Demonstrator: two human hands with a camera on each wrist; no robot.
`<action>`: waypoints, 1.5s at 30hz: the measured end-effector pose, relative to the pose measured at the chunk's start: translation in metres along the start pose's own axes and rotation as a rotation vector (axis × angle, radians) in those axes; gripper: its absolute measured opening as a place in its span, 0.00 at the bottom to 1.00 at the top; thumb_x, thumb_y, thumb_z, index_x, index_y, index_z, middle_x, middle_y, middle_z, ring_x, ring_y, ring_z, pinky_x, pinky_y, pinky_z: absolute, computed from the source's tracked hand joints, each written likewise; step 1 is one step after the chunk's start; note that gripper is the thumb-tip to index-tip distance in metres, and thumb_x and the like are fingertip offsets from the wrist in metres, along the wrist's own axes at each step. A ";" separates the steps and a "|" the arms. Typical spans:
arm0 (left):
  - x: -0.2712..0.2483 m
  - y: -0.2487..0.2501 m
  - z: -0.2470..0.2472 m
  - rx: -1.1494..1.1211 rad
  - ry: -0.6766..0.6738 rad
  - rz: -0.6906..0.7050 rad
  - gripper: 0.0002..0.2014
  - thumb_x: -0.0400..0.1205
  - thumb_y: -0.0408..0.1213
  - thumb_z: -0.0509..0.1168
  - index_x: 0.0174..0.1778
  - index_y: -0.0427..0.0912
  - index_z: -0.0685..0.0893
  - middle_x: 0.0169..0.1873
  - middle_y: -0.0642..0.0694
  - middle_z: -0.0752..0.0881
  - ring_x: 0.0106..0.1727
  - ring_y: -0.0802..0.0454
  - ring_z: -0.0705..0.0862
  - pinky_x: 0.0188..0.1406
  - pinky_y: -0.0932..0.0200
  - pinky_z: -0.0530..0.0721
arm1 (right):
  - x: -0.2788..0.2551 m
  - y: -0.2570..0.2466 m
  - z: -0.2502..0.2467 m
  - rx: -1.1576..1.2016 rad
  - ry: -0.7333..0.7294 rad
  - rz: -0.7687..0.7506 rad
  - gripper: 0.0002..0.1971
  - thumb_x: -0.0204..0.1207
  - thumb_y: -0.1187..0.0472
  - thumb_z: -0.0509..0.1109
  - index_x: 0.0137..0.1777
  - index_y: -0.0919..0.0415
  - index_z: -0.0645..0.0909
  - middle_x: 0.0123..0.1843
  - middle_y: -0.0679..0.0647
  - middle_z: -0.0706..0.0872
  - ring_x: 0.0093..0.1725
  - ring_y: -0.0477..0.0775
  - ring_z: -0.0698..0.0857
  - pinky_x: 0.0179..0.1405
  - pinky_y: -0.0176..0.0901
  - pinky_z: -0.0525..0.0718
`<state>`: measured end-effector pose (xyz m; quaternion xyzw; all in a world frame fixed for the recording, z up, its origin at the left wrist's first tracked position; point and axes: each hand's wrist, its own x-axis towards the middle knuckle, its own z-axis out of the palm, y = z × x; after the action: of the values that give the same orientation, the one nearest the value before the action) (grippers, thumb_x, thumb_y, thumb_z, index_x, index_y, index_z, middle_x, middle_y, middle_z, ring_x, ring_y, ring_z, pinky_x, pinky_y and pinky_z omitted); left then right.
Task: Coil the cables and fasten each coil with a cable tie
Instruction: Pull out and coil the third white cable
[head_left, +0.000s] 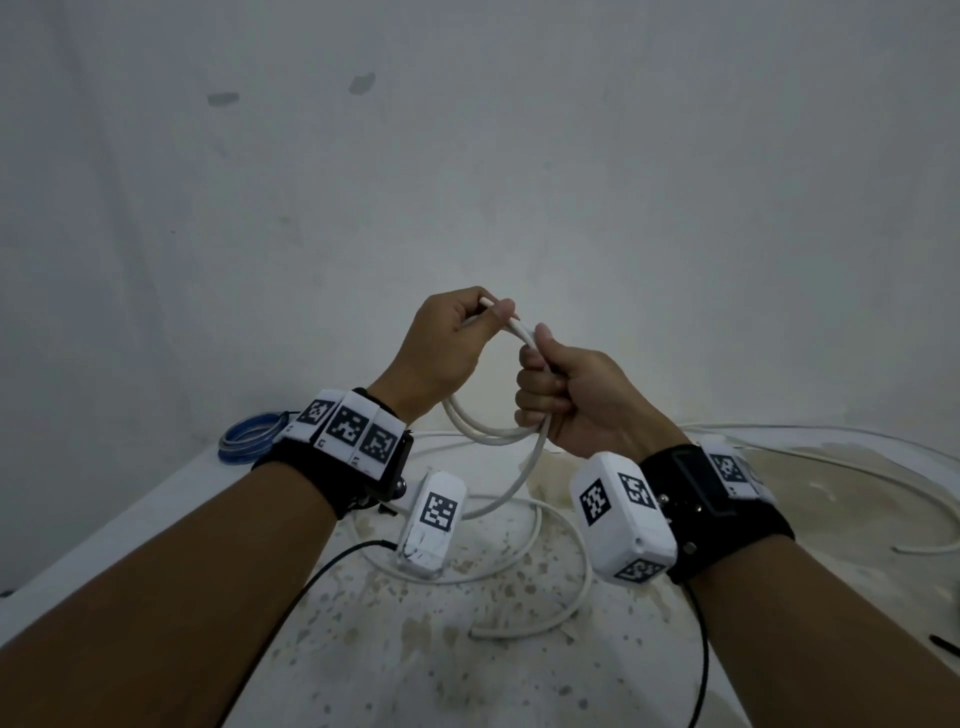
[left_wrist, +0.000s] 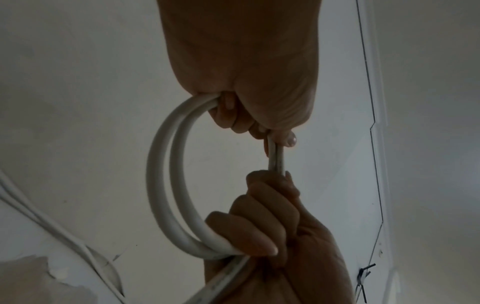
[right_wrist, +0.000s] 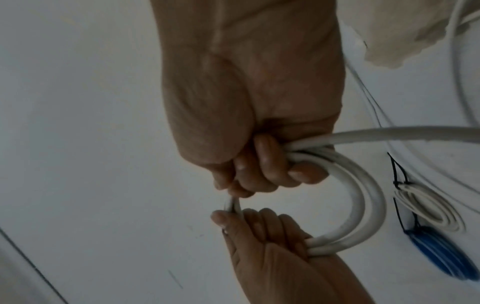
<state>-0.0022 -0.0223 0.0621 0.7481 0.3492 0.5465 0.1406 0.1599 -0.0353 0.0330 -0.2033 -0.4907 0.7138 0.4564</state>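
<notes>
White cable (head_left: 496, 431) loops between my left hand (head_left: 441, 353) and right hand (head_left: 566, 400), both gripping it; only my right wrist view shows a tied white coil (right_wrist: 428, 207).

The blue cable coil (head_left: 248, 437) sits half hidden behind the left wrist band (head_left: 347, 434); the white cable (head_left: 852, 441) runs off right.
</notes>
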 end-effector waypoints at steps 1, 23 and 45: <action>0.001 -0.001 0.001 0.019 -0.007 -0.027 0.13 0.86 0.44 0.64 0.46 0.39 0.89 0.30 0.43 0.79 0.33 0.52 0.73 0.37 0.54 0.73 | 0.001 0.000 0.001 0.008 0.041 -0.024 0.22 0.87 0.45 0.55 0.33 0.56 0.71 0.20 0.45 0.59 0.18 0.44 0.58 0.24 0.37 0.64; -0.029 0.003 0.043 -0.453 0.450 -0.591 0.14 0.90 0.35 0.54 0.45 0.35 0.83 0.46 0.40 0.89 0.37 0.51 0.91 0.44 0.50 0.91 | 0.014 0.031 -0.004 0.486 0.249 -0.335 0.21 0.88 0.46 0.55 0.37 0.58 0.73 0.21 0.48 0.62 0.19 0.46 0.63 0.31 0.40 0.80; -0.035 -0.006 0.012 -0.261 0.379 -0.470 0.12 0.89 0.34 0.54 0.54 0.31 0.79 0.36 0.40 0.91 0.25 0.46 0.88 0.23 0.58 0.84 | 0.009 0.036 -0.008 0.276 0.326 -0.204 0.17 0.87 0.51 0.61 0.37 0.57 0.73 0.23 0.48 0.70 0.21 0.47 0.69 0.31 0.42 0.84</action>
<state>0.0007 -0.0402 0.0290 0.5078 0.4592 0.6688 0.2899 0.1447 -0.0277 -0.0011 -0.2010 -0.3262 0.6822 0.6227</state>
